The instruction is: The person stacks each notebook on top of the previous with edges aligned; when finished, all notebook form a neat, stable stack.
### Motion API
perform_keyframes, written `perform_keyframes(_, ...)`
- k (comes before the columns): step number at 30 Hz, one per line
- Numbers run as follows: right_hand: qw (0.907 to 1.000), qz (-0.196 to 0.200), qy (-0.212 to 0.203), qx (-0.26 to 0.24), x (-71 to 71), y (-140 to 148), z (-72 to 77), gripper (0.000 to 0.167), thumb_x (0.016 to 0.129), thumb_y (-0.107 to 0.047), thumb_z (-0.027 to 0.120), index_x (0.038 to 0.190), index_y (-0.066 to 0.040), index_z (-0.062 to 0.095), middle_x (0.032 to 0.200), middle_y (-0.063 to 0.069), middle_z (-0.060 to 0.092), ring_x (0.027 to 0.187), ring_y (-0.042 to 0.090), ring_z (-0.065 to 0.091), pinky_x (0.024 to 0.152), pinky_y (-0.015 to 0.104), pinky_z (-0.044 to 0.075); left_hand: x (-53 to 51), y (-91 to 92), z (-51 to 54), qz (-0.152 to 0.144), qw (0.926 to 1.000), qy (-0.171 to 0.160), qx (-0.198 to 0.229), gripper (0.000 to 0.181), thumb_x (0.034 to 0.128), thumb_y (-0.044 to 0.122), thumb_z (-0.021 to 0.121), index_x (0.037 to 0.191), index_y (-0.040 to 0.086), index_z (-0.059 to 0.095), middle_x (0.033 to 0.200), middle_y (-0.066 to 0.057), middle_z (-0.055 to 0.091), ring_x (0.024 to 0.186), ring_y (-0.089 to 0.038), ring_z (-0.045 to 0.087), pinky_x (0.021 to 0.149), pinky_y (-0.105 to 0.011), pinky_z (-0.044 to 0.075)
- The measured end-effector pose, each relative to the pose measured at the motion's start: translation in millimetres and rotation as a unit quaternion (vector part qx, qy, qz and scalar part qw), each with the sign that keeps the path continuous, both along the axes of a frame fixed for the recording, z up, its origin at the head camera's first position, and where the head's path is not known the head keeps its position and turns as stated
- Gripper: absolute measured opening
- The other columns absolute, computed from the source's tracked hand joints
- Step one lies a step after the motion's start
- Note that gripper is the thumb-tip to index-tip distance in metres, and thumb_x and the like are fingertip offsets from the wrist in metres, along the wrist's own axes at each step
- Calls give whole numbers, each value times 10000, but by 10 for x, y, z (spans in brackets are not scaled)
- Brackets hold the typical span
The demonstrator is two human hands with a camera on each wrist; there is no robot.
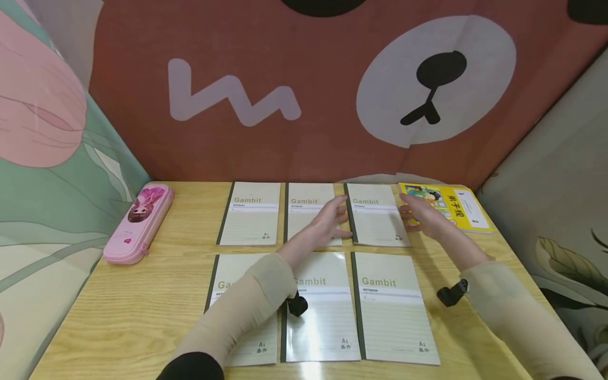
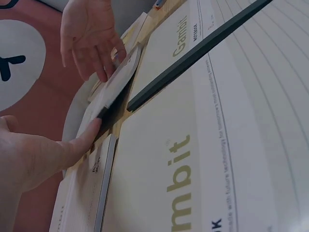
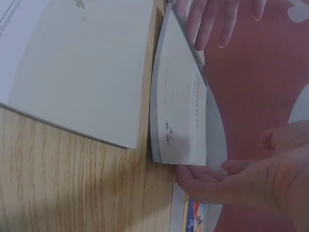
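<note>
In the head view, six pale Gambit notebooks with dark spines lie in two rows. Both hands are at the upper right notebook (image 1: 375, 216). My left hand (image 1: 328, 220) is at its spine side, fingers extended; in the left wrist view the thumb (image 2: 87, 137) touches the spine corner, and that edge looks slightly raised. On the opposite side, my right hand (image 1: 425, 215) has loosely extended fingers, and in the right wrist view the fingertips (image 3: 186, 176) touch the notebook's edge. Beneath the right hand lies a yellow booklet (image 1: 467, 208), partly covered by it.
A pink pencil case (image 1: 139, 224) lies at the table's left. The upper middle notebook (image 1: 309, 211) is partly behind the left hand. Nearer me are the lower left (image 1: 256, 343), lower middle (image 1: 323, 322) and lower right (image 1: 394, 311) notebooks. A brown printed backdrop (image 1: 237, 148) stands behind the table.
</note>
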State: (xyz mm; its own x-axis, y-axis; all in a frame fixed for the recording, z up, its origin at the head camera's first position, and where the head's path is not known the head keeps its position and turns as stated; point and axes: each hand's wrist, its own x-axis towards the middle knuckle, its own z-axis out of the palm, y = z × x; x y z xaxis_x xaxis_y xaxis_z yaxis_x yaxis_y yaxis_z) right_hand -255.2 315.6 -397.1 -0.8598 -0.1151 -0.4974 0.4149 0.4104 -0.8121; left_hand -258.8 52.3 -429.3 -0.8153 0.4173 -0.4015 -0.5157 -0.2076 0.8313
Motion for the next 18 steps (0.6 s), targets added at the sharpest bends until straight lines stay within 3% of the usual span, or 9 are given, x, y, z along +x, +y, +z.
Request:
perform_keyframes(3, 9999, -148, -40, 9, -20, 12, -22, 796, 1091, -525, 278, 1655, -64, -42, 1688, 321, 109, 1522, 460, 274, 1239, 608, 352, -21, -26, 5, 108, 9999, -110, -39, 654, 1060, 421, 484, 1635, 190, 275, 1689, -184, 279, 1515, -403, 368, 1092, -538, 544)
perform_keyframes(7, 9993, -350, -162, 31, -44, 27, -40, 791, 1080, -540, 327, 1659, -60, 82, 1631, 280, 283, 1253, 279, 530, 1113, 457, 505, -39, -54, 6, -25, 9997, -145, -211, 656, 1051, 351, 544, 1625, 149, 297, 1634, -183, 365, 1407, -387, 501, 1061, -445, 580)
perform_keyframes(12, 9986, -453, -263, 90, -58, 2, -15, 737, 1081, -497, 392, 1619, -24, 219, 1309, 98, 542, 997, 128, 596, 947, 335, 558, -46, -46, -5, -516, 9979, 186, -330, 681, 1054, 139, 553, 1640, 62, 216, 1519, -184, 472, 1277, -307, 614, 1071, -381, 575)
perform_keyframes(16, 9987, -471, -73, 189, -44, -15, -15, 638, 1099, -367, 420, 1593, 8, 267, 1061, -61, 580, 893, 51, 565, 872, 286, 533, -48, -38, -26, -585, 9972, 419, -219, 671, 1024, -14, 540, 1627, 41, 251, 1428, -175, 551, 1199, -285, 652, 1054, -373, 585)
perform_keyframes(18, 9988, -445, 63, 219, -31, -12, -26, 616, 1103, -292, 431, 1600, 27, 259, 1010, -105, 576, 869, 27, 558, 857, 262, 535, -44, -49, -30, -533, 9969, 470, -328, 687, 1004, -34, 561, 1623, 58, 279, 1474, -156, 535, 1203, -275, 649, 1065, -378, 578)
